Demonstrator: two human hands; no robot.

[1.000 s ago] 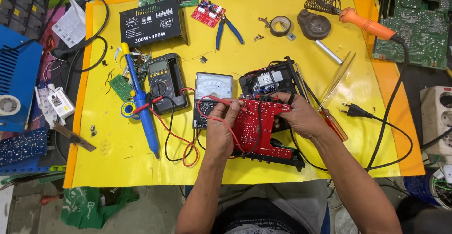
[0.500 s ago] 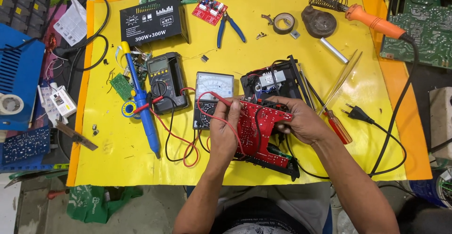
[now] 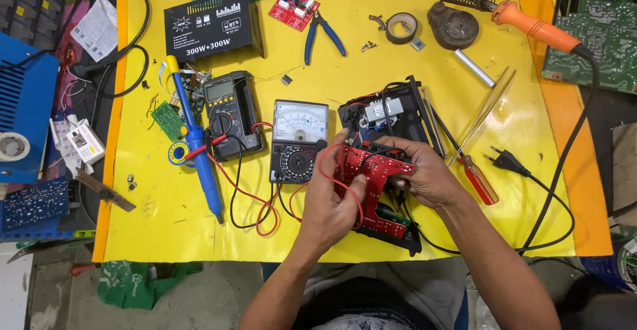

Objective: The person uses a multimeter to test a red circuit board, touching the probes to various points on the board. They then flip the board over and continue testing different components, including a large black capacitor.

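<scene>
One yellow table (image 3: pixel 424 51) carries one black open-cased device (image 3: pixel 388 121), two meters just left of it, an analogue meter (image 3: pixel 298 141) and a digital meter (image 3: pixel 229 114), and one orange-handled soldering iron (image 3: pixel 534 28) well beyond it. Over the device's near end, one flat red circuit board (image 3: pixel 375 171) is pinched at its edges by both the left hand (image 3: pixel 338 204) and the right hand (image 3: pixel 428 174). Fingers hide much of the board, and red and black leads loop left of it.

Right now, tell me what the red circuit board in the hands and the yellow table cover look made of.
Red circuit board: seemingly rigid laminate with a glossy red coating, held flat by the left hand and right hand. Yellow table cover: probably a plastic or vinyl sheet, since it is smooth, faintly creased and shiny.
</scene>
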